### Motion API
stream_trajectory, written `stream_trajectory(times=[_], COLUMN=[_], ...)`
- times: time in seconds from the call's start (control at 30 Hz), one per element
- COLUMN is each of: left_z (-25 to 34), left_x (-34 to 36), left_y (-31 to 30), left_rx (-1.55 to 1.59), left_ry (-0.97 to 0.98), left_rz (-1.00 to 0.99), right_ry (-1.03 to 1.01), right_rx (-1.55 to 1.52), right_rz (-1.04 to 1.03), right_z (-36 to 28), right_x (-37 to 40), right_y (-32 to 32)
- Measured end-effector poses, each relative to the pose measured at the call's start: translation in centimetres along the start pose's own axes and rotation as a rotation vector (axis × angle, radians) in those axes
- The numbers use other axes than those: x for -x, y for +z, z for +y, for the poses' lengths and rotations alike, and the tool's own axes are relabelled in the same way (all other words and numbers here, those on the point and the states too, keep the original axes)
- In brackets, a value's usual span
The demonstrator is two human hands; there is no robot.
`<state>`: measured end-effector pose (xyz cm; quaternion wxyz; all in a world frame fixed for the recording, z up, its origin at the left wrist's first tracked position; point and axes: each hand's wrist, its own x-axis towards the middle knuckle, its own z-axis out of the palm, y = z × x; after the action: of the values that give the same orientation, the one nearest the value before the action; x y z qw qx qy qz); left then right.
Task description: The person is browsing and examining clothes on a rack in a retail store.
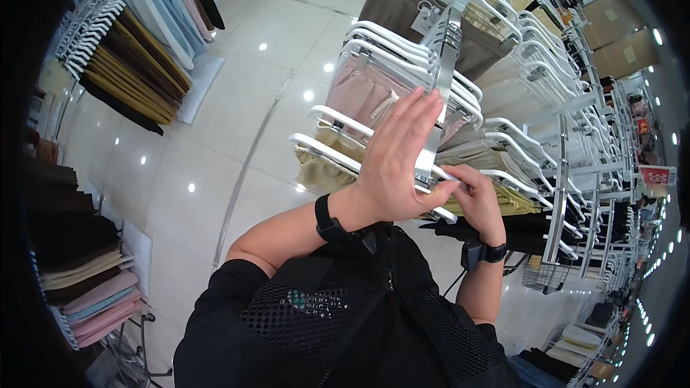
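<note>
Shop floor [237,100]: pale glossy tiles w/ round lamp reflections dotted across. Far rack [136,57], upper L of pic, carries hanging garments in blue, brown, mustard, black; nearer rack [86,273] lower L has dark, cream, pink pieces. Cardboard boxes [618,36] up R, red sign [658,174] at R edge, wire basket [546,276] low R.

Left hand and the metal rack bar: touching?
Touching. Head view: the left hand lies flat against the metal rack bar, which runs along the forefinger into the crook of the thumb, no gap.
</note>
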<state>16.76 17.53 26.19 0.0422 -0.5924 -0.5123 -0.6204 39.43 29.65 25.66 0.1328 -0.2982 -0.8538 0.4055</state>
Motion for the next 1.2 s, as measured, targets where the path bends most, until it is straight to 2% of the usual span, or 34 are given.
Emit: stream_trajectory(times=[0.5,0.6,0.7,0.73,0.83,1.0,1.1,1.2], left_z=[-0.2,-0.1,0.0,0.1,0.1,0.0,0.0,0.0], left_x=[0.2,0.1,-0.1,-0.1,-0.1,0.0,0.1,0.2], left_y=[-0.1,0.0,-0.3,-0.2,-0.2,-0.1,-0.1,-0.1], left_rx=[0.023,0.054,0.028,0.028,0.018,0.034,0.043,0.034], left_ry=[-0.022,-0.043,-0.026,-0.025,-0.035,-0.038,-0.035,-0.039], left_rz=[-0.1,-0.079,-0.104,-0.105,-0.106,-0.095,-0.084,-0.084], right_ry=[0.014,0.011,-0.059,-0.059,-0.054,0.016,-0.032,0.014], right_rx=[-0.089,0.0,-0.031,-0.031,0.021,0.036,0.098,0.244], right_rz=[0.003,-0.003,0.19,0.191,0.388,0.351,0.36,0.313], right_z=[0.8,1.2,1.6,2.0,3.9,7.1,8.5,8.9], right_x=[-0.5,-1.2,-2.8,-3.7,-6.9,-11.3,-12.7,-13.2], right_y=[-0.3,-1.4,-2.7,-3.1,-4.2,-4.0,-3.4,-3.1])
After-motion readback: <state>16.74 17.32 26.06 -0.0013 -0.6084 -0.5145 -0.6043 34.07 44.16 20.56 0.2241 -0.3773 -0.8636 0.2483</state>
